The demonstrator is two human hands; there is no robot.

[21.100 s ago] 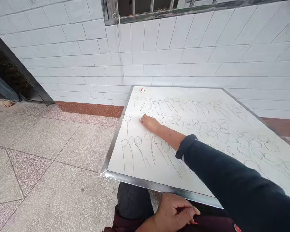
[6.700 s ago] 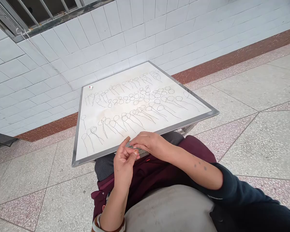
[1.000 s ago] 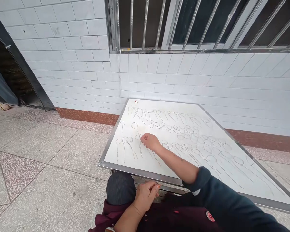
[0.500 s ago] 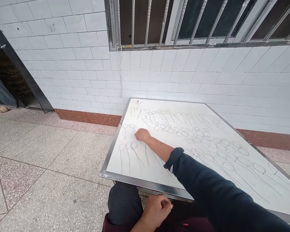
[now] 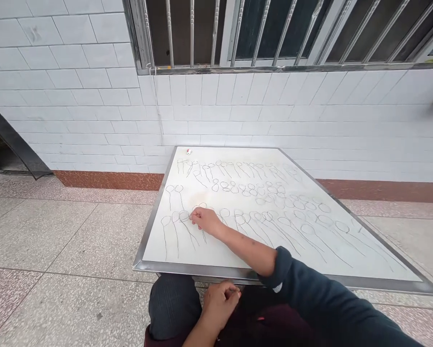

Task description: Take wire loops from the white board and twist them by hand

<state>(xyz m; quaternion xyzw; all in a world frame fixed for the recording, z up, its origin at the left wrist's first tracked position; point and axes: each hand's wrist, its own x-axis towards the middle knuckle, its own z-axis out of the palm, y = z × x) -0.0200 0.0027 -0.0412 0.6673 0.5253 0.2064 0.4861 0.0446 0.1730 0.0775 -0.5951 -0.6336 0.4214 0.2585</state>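
A white board (image 5: pixel 209 253) with a metal frame lies flat in front of me, covered in thin dark circles and long lines. My right hand (image 5: pixel 203 219) is over its left part, fingers pinched together with the tips at the front row of drawn circles. What the pinch holds, if anything, is too small to make out. Below the board's near edge, my left hand (image 5: pixel 219 304) rests by my lap with its fingers curled and closed; I see nothing in it. A drawn pair of circles with stems (image 5: pixel 175 189) lies beyond and left of my right hand.
At the board's far left corner sits a small white and red object (image 5: pixel 189 151). Behind the board stands a white tiled wall (image 5: pixel 216 113) with a barred window (image 5: pixel 252 33). My knee (image 5: pixel 174 306) is under the near edge. Speckled floor (image 5: pixel 93 241) extends to the left.
My right hand has moved toward the near edge, from the middle row to the front row of circles. A longer stem shows under the second circle of the left pair. The view has swung right.
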